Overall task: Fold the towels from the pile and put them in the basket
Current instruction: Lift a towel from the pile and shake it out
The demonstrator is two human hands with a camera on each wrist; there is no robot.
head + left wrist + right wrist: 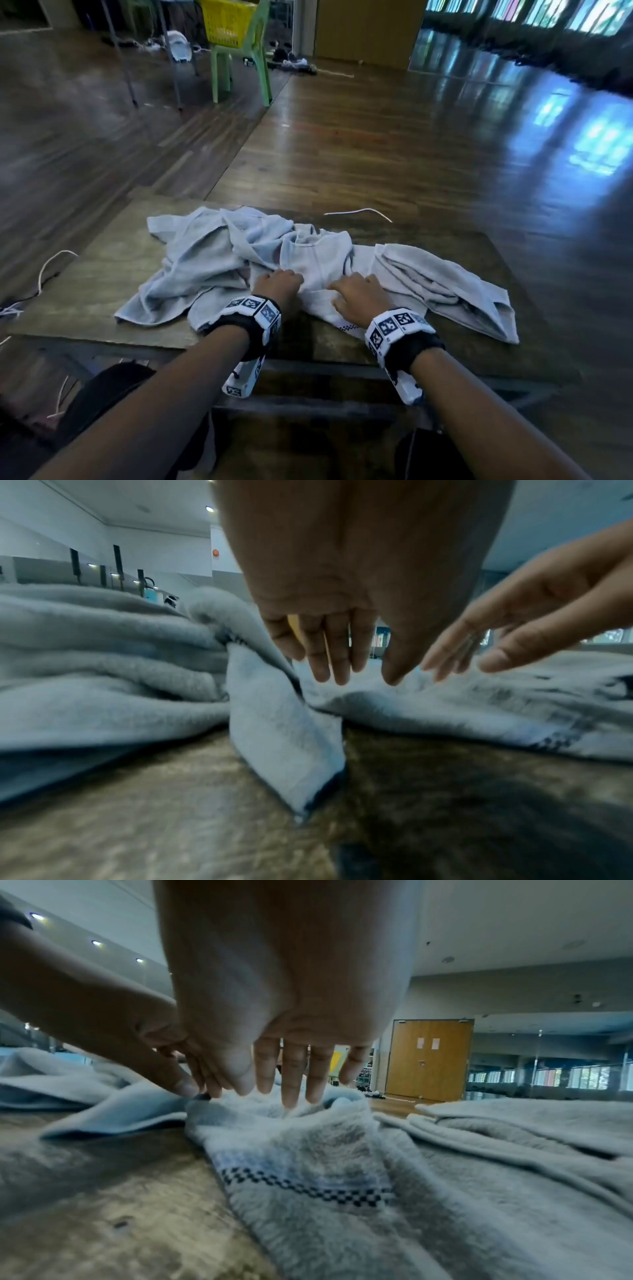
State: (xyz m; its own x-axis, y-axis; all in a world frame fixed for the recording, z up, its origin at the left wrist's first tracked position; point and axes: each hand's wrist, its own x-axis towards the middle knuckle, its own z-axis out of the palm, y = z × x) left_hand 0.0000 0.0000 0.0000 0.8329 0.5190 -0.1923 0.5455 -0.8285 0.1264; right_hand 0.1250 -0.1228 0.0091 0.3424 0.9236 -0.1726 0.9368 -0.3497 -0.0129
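- Forearms reach out from the bottom of the head view, each with a black wrist strap carrying a white block of black-and-white markers.
- Left hand [279, 286] sits on the near edge of the towel pile [205, 260], at its middle. In the head view its fingers look curled under; in its own wrist view the fingers [337, 653] point down, close together, tips at the cloth. Whether it has hold of any cloth I cannot tell.
- Right hand [359, 296] lies just beside the left, apart from it, fingers spread and only slightly bent, tips resting on the white towel [318, 270]. In the right wrist view its fingers [293, 1074] press into a bunched fold; nothing is plainly pinched.
- White towel lies crumpled at the centre of the bench [102, 274], its near end with a dark checked band [304, 1188] close to the front edge.
- Pale blue-grey towels lie heaped to the left of it; a grey towel [445, 284] stretches loosely to the right, partly folded over itself.
- Basket [227, 20], yellow, stands on a green chair [239, 65] on the wooden floor, well away from the bench, at the far end of the room.
- White cord [359, 211] lies on the floor just past the bench's far edge.
- Wooden double door [428, 1058] shows in the right wrist view, far behind.
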